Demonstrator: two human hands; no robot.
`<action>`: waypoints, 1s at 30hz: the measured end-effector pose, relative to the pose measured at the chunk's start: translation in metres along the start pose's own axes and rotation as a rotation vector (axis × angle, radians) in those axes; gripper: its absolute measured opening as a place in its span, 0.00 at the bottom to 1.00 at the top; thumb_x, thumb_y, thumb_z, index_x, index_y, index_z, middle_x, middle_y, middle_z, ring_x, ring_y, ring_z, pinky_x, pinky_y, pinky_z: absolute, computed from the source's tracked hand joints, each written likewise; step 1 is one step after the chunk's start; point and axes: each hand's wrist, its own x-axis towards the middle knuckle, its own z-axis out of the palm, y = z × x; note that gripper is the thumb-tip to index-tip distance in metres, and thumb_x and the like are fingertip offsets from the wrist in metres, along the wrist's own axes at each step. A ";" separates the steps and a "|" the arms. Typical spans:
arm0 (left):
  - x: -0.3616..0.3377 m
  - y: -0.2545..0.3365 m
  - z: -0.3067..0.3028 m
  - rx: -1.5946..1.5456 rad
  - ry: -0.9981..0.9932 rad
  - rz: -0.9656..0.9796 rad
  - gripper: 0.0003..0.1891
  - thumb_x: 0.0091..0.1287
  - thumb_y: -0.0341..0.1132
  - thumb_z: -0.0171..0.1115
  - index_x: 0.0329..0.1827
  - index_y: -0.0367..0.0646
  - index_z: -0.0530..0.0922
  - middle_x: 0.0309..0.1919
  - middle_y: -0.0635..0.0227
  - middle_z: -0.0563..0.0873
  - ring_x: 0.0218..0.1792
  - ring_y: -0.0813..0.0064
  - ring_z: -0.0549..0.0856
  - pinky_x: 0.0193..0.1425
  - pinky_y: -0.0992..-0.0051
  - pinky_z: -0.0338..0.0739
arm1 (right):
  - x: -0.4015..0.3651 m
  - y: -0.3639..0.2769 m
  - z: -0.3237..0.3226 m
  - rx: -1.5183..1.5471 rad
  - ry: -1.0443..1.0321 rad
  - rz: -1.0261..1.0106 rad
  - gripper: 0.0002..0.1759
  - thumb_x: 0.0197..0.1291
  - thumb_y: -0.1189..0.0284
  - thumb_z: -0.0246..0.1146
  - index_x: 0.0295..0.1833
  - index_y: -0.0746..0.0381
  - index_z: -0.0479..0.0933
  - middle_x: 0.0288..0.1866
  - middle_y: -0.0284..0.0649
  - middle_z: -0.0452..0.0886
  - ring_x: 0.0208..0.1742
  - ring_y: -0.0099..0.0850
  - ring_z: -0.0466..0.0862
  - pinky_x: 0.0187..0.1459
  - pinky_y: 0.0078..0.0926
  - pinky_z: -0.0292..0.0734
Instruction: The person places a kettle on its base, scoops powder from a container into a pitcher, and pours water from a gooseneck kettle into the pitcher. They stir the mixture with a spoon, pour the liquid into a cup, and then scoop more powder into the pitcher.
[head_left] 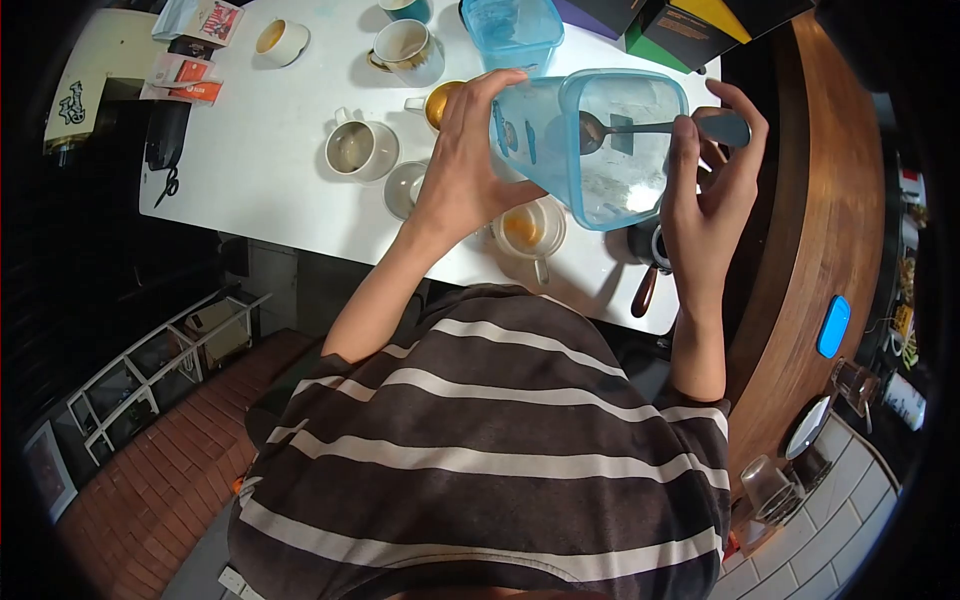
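Observation:
My left hand grips a clear blue plastic container, tilted on its side with its mouth toward me, above the white table. My right hand holds a metal spoon whose bowl reaches inside the container. A thin white residue coats the container's inner walls. Directly below the container stands a white cup with orange-yellow liquid. A dark pot with a wooden handle lies under my right hand, mostly hidden.
Several mugs stand on the table: a white one, a cream one, a small cup and a gold one. A second blue container, packets and scissors lie farther off. A round wooden counter is at right.

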 end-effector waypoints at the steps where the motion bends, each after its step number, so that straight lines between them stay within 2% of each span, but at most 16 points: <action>1: 0.001 -0.001 0.002 0.002 0.000 0.029 0.54 0.39 0.35 0.85 0.73 0.46 0.61 0.67 0.57 0.72 0.67 0.50 0.71 0.72 0.55 0.67 | 0.002 0.000 -0.003 -0.081 -0.074 0.069 0.12 0.70 0.76 0.62 0.56 0.69 0.74 0.30 0.38 0.79 0.23 0.17 0.73 0.24 0.18 0.65; 2: 0.002 -0.001 0.004 -0.001 -0.003 0.028 0.54 0.39 0.35 0.85 0.73 0.46 0.61 0.67 0.57 0.72 0.67 0.50 0.71 0.72 0.55 0.67 | 0.003 0.001 -0.006 -0.160 -0.147 0.139 0.13 0.70 0.74 0.63 0.57 0.68 0.75 0.27 0.37 0.78 0.21 0.16 0.71 0.22 0.19 0.62; 3: 0.003 -0.001 0.007 0.011 -0.011 0.039 0.55 0.39 0.35 0.85 0.73 0.46 0.61 0.68 0.56 0.71 0.68 0.50 0.71 0.72 0.54 0.67 | 0.004 0.013 -0.014 -0.262 -0.235 0.112 0.13 0.72 0.72 0.63 0.55 0.68 0.78 0.22 0.35 0.77 0.17 0.15 0.68 0.20 0.20 0.58; 8: 0.007 0.007 0.019 0.008 -0.056 0.055 0.57 0.42 0.38 0.85 0.77 0.45 0.57 0.71 0.54 0.68 0.70 0.49 0.69 0.75 0.53 0.64 | 0.007 0.021 -0.027 -0.230 -0.226 0.162 0.12 0.73 0.71 0.63 0.53 0.69 0.80 0.19 0.33 0.73 0.16 0.14 0.64 0.19 0.20 0.54; 12: 0.000 0.010 0.013 -0.072 0.016 0.032 0.59 0.49 0.47 0.83 0.80 0.42 0.53 0.74 0.53 0.64 0.75 0.48 0.64 0.78 0.54 0.61 | 0.015 0.032 -0.041 -0.350 -0.104 0.119 0.14 0.73 0.68 0.63 0.50 0.70 0.81 0.16 0.33 0.69 0.18 0.16 0.64 0.21 0.23 0.55; 14: -0.016 0.005 0.001 -0.118 0.023 0.048 0.58 0.51 0.50 0.82 0.80 0.41 0.53 0.75 0.53 0.64 0.76 0.49 0.64 0.79 0.55 0.61 | 0.020 0.038 -0.046 -0.460 -0.052 0.118 0.14 0.72 0.67 0.63 0.48 0.70 0.82 0.17 0.39 0.72 0.17 0.22 0.65 0.22 0.27 0.59; 16: -0.044 0.007 -0.012 -0.112 -0.280 -0.023 0.56 0.52 0.52 0.80 0.79 0.41 0.56 0.74 0.52 0.66 0.76 0.51 0.65 0.78 0.56 0.64 | 0.025 0.053 -0.050 -0.593 -0.132 0.135 0.13 0.71 0.68 0.62 0.44 0.71 0.82 0.19 0.49 0.75 0.16 0.32 0.70 0.23 0.34 0.64; 17: -0.057 0.008 -0.010 -0.155 -0.308 -0.055 0.54 0.51 0.50 0.82 0.78 0.41 0.59 0.74 0.53 0.68 0.75 0.53 0.67 0.78 0.57 0.63 | 0.026 0.051 -0.044 -0.600 -0.141 0.138 0.13 0.71 0.70 0.62 0.41 0.72 0.80 0.23 0.56 0.78 0.19 0.45 0.76 0.27 0.40 0.69; 18: -0.067 0.011 -0.011 -0.197 -0.336 -0.086 0.53 0.50 0.48 0.83 0.77 0.41 0.62 0.73 0.55 0.70 0.75 0.56 0.69 0.78 0.58 0.63 | 0.025 0.065 -0.044 -0.624 -0.163 0.127 0.15 0.71 0.70 0.61 0.39 0.74 0.79 0.25 0.58 0.79 0.24 0.52 0.80 0.29 0.44 0.71; 20: -0.080 0.016 -0.014 -0.173 -0.385 -0.093 0.53 0.51 0.47 0.82 0.78 0.43 0.61 0.74 0.57 0.69 0.75 0.57 0.68 0.78 0.59 0.64 | 0.026 0.074 -0.041 -0.669 -0.242 0.214 0.16 0.71 0.69 0.60 0.38 0.75 0.78 0.25 0.59 0.79 0.25 0.55 0.80 0.30 0.45 0.72; 22: -0.095 0.010 -0.014 -0.072 -0.428 -0.137 0.52 0.56 0.49 0.78 0.80 0.44 0.57 0.74 0.55 0.67 0.75 0.53 0.67 0.78 0.58 0.65 | 0.025 0.092 -0.039 -0.650 -0.241 0.193 0.17 0.71 0.69 0.61 0.37 0.76 0.78 0.25 0.59 0.79 0.25 0.54 0.80 0.30 0.45 0.72; 24: -0.101 0.007 -0.013 -0.064 -0.423 -0.137 0.50 0.59 0.47 0.76 0.80 0.42 0.56 0.76 0.55 0.65 0.75 0.53 0.66 0.78 0.58 0.65 | 0.025 0.107 -0.038 -0.665 -0.256 0.241 0.18 0.73 0.65 0.61 0.42 0.73 0.79 0.25 0.54 0.81 0.25 0.46 0.84 0.29 0.35 0.75; 25: -0.105 0.001 -0.010 -0.035 -0.427 -0.108 0.50 0.60 0.45 0.76 0.80 0.42 0.55 0.76 0.55 0.64 0.76 0.53 0.65 0.78 0.59 0.64 | 0.025 0.116 -0.038 -0.644 -0.270 0.301 0.19 0.73 0.65 0.61 0.40 0.73 0.78 0.22 0.50 0.81 0.20 0.37 0.84 0.24 0.34 0.74; 26: -0.109 -0.004 -0.009 -0.005 -0.430 -0.080 0.49 0.61 0.43 0.75 0.81 0.41 0.54 0.77 0.54 0.62 0.76 0.53 0.65 0.79 0.59 0.64 | 0.026 0.120 -0.037 -0.644 -0.271 0.294 0.19 0.73 0.65 0.61 0.40 0.73 0.78 0.22 0.50 0.81 0.20 0.37 0.84 0.24 0.34 0.74; 28: -0.115 -0.007 -0.003 -0.002 -0.406 -0.076 0.49 0.61 0.41 0.75 0.81 0.42 0.53 0.77 0.55 0.62 0.77 0.53 0.64 0.79 0.60 0.63 | 0.027 0.124 -0.036 -0.649 -0.305 0.329 0.19 0.73 0.64 0.60 0.38 0.73 0.78 0.18 0.46 0.80 0.15 0.30 0.81 0.19 0.32 0.73; 30: -0.117 -0.011 0.002 0.000 -0.384 -0.059 0.49 0.61 0.38 0.74 0.82 0.42 0.52 0.78 0.55 0.62 0.77 0.54 0.64 0.79 0.60 0.62 | 0.028 0.120 -0.033 -0.624 -0.308 0.358 0.20 0.73 0.64 0.60 0.37 0.73 0.78 0.17 0.45 0.79 0.15 0.30 0.81 0.19 0.31 0.72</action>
